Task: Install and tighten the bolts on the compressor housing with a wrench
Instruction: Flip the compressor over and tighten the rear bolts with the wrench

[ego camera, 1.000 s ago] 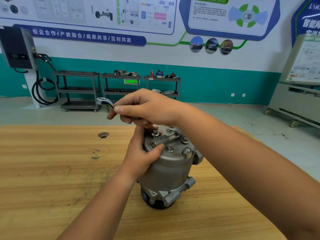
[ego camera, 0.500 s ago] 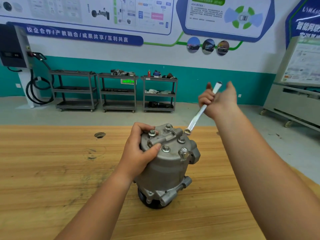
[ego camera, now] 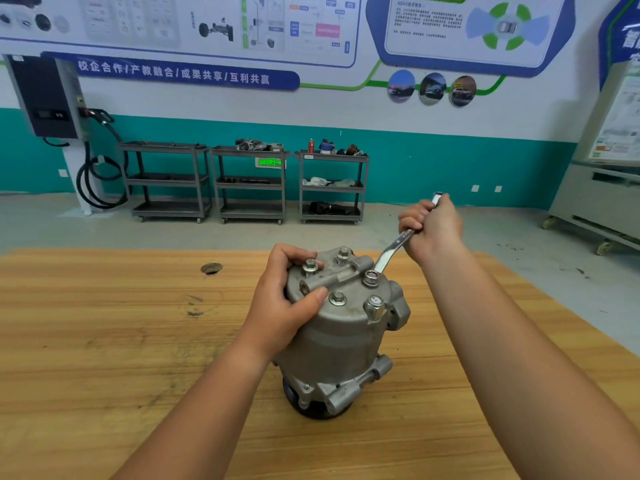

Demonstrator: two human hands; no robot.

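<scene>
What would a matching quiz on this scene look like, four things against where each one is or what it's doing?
1 left hand
2 right hand
3 wrench
4 compressor

A stands on the wooden table
B grips the wrench handle
C one end sits on a top bolt
D holds the compressor's upper rim

Pairs: 1-D, 2-B, 3-C, 4-A

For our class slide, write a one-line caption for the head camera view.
Left hand steadies the upright compressor on a wooden table; right hand holds the wrench on a top bolt.
</scene>
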